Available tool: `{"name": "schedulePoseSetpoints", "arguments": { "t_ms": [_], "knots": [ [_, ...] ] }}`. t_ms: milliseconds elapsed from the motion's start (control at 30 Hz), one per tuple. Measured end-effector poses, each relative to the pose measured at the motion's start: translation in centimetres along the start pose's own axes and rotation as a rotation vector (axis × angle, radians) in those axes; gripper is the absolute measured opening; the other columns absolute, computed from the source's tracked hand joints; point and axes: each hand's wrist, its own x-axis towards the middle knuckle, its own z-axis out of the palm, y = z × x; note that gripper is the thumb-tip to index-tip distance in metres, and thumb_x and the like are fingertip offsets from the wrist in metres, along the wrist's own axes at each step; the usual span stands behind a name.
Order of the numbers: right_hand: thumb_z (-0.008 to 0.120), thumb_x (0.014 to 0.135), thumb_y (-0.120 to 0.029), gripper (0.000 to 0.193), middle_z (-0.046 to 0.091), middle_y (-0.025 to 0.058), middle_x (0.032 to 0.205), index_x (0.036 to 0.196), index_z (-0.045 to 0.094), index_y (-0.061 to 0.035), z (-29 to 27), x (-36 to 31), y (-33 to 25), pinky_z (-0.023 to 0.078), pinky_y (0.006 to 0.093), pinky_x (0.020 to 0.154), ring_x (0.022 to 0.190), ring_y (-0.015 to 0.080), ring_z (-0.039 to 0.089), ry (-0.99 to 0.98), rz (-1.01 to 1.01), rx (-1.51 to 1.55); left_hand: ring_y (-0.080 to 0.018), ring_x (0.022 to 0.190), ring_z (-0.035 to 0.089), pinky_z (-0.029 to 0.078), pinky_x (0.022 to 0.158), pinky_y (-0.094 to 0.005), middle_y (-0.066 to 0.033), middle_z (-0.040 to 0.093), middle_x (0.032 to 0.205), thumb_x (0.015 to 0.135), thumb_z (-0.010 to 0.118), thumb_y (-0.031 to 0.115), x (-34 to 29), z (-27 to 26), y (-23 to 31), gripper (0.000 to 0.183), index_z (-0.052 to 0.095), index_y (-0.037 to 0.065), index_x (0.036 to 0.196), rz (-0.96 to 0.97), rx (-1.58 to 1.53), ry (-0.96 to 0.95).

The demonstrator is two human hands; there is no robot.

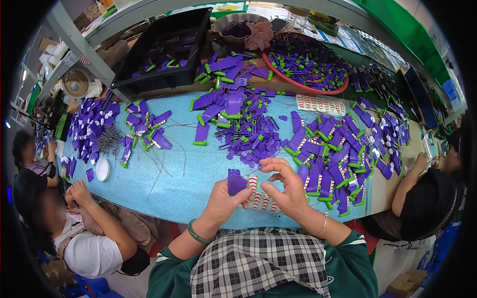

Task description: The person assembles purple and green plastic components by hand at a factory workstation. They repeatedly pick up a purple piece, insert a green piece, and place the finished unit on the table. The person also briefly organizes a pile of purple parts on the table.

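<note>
My left hand (223, 198) grips a flat purple plastic piece (237, 183) between thumb and fingers, close to the front edge of the table. Just right of it my right hand (286, 191) is raised, its thumb and forefinger apart and nothing visible between them. Under and between the hands lies a sheet of red-and-white striped stickers (266, 202), partly covered by them. Beyond the hands is a heap of small purple parts (253, 136). To the right, purple pieces with green ends and striped stickers (333, 149) are piled up.
A black bin (164, 82) and a red-rimmed basket (343, 90) of purple-green parts stand at the back. Another sticker sheet (320, 105) lies beyond the right pile. Left are more purple pieces and a white bowl (102, 169). One person (89, 243) sits left, another (427, 203) right.
</note>
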Motion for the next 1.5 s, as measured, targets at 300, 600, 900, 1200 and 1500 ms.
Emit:
{"name": "schedulePoseSetpoints", "arguments": {
  "t_ms": [300,600,900,1200,1500],
  "knots": [
    [0.067,0.085,-0.007,0.011,0.062,0.0037,0.088,0.089,0.059,-0.0004,-0.1,-1.3,2.9,0.047,0.0242,0.068,0.075,0.0103,0.058,-0.116,0.203,0.262,-0.0210,0.096,0.064,0.059,0.072,-0.0347,-0.0113,0.057,0.116,0.096,0.047,0.008,0.7,1.5,0.3,0.038,0.038,0.005,0.132,-0.066,-0.361,-0.010],
    [0.069,0.084,-0.005,0.011,0.061,-0.0005,0.078,0.088,0.059,-0.0013,0.5,-1.5,3.7,0.044,0.0194,0.059,0.067,0.0036,0.053,-0.094,0.387,0.421,-0.0239,0.112,0.057,0.055,0.089,-0.0412,-0.0122,0.052,0.127,0.096,0.043,0.009,0.6,1.5,-0.6,0.044,0.033,0.005,0.138,-0.122,-0.552,-0.166],
    [0.071,0.081,-0.005,0.011,0.061,-0.0002,0.076,0.084,0.061,-0.0015,1.0,-2.1,4.5,0.044,0.0210,0.060,0.066,0.0047,0.053,-0.050,0.258,0.248,-0.0214,0.111,0.056,0.055,0.089,-0.0399,-0.0105,0.051,0.123,0.090,0.045,0.003,0.4,1.2,-0.7,0.044,0.035,0.006,0.133,-0.114,-0.569,-0.183],
    [0.074,0.077,-0.007,0.014,0.062,0.0041,0.071,0.075,0.060,-0.0027,0.8,-2.2,4.3,0.044,0.0267,0.059,0.064,0.0125,0.056,-0.001,0.107,0.055,-0.0186,0.104,0.059,0.058,0.084,-0.0371,-0.0084,0.055,0.114,0.091,0.053,-0.001,0.2,2.1,-0.6,0.031,0.045,0.002,0.120,-0.089,-0.221,-0.105],
    [0.074,0.074,-0.011,0.018,0.063,0.0083,0.079,0.079,0.058,-0.0031,-0.1,-1.2,2.8,0.047,0.0315,0.060,0.071,0.0222,0.058,-0.045,-0.229,-0.304,-0.0145,0.098,0.058,0.054,0.076,-0.0345,-0.0048,0.056,0.107,0.096,0.051,0.012,-0.5,2.1,-0.7,0.021,0.049,0.003,0.115,0.184,0.116,-0.138]
  ]
}}
